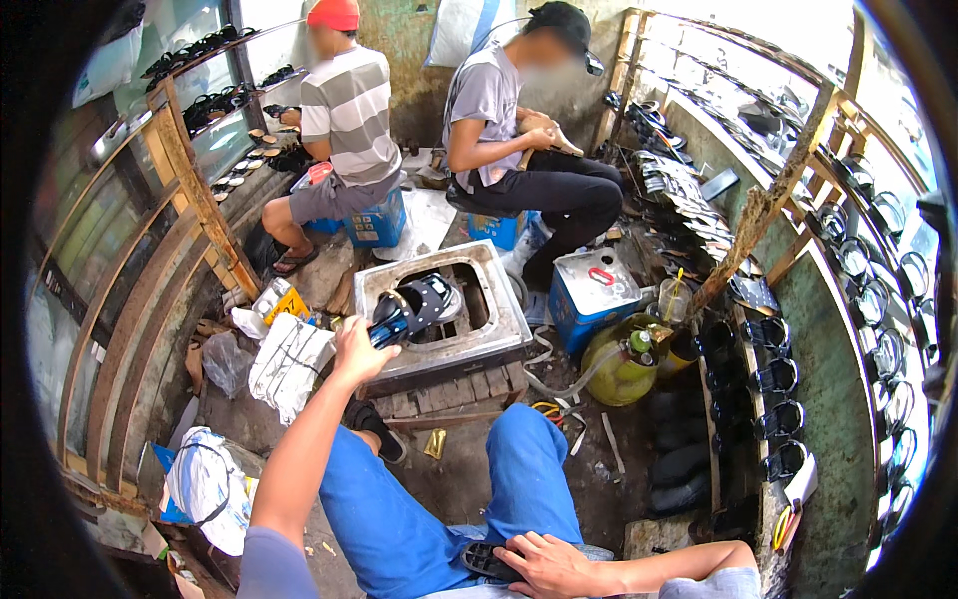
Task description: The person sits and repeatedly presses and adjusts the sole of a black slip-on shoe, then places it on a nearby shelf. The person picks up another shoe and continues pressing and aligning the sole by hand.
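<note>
My left hand [359, 349] is stretched forward and grips a dark blue and black sandal piece [411, 309], holding it over the opening of a grey metal stove box [499, 299] that sits on a small wooden pallet. My right hand [549, 564] rests on my right thigh, fingers laid over a dark sandal part [482, 559] on my blue trousers. I sit with both knees apart facing the box.
Two other people sit at the back on blue boxes, one in a striped shirt [349, 110], one in grey [489, 100] working on a shoe. A yellow-green gas cylinder [619, 359] stands right of the stove. Wooden racks of sandal parts line both sides. Bags lie lower left.
</note>
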### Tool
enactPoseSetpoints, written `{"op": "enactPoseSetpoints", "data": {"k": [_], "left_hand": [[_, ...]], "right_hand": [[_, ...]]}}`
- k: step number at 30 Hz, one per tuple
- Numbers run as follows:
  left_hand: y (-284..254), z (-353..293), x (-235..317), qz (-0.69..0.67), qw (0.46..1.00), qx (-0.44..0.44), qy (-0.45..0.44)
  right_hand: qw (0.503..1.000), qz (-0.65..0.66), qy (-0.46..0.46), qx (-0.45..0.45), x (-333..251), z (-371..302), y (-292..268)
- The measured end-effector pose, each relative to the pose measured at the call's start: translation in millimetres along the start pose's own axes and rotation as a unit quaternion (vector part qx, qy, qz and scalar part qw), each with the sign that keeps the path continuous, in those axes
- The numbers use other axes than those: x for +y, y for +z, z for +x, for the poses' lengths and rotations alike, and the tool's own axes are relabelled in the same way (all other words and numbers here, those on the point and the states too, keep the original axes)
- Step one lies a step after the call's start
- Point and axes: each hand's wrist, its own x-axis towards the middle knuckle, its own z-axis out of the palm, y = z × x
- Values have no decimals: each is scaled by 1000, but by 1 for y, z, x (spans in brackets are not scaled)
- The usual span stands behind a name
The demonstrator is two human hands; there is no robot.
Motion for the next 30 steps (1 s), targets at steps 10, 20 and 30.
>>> {"op": "enactPoseSetpoints", "data": {"k": [10,20,30], "left_hand": [[14,18,42,-141,989,49,21],[-10,-272,37,-703,602,-349,-144],[39,-280,41,-806,506,-97,-290]], "right_hand": [[959,-17,195,-206,76,34,-105],[971,-101,205,65,184,175,-211],[936,-278,100,190,242,408,-103]]}}
